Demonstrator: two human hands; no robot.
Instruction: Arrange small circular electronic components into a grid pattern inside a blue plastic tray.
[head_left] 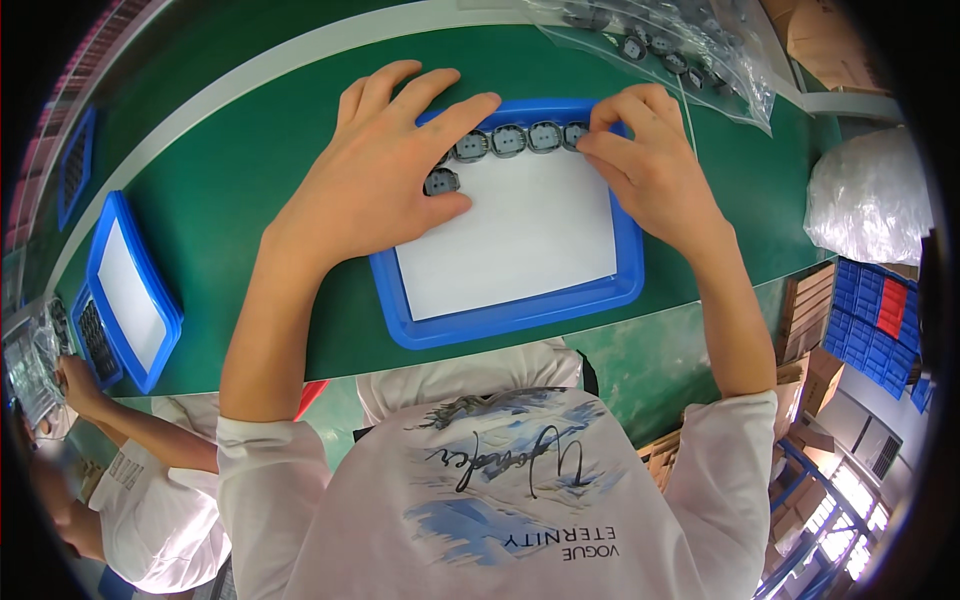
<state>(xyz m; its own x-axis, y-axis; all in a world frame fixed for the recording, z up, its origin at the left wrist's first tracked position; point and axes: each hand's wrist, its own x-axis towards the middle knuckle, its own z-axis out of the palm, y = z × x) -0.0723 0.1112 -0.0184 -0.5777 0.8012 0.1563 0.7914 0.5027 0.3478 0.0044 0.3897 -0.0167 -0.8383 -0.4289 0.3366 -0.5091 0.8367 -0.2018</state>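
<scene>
A blue tray (510, 325) lined with a white sheet (520, 235) lies before me on the green table. Along its far edge runs a row of small grey rounded parts with dark slots, such as this grey part (508, 140). At the row's right end, my right hand (655, 165) pinches the last grey part (574, 135) between thumb and fingers. My left hand (375, 170) is spread over the tray's far left corner, covering some of the row. Between its thumb and index finger lies another grey part (441, 181), below the row.
At the far right sits a clear plastic bag (690, 60) of similar grey parts. Another blue tray (165, 340) with white lining stands at the left, beside a co-worker's arm (140, 425) and a filled tray (95, 340). A wrapped plastic bundle (870, 195) is at the right edge.
</scene>
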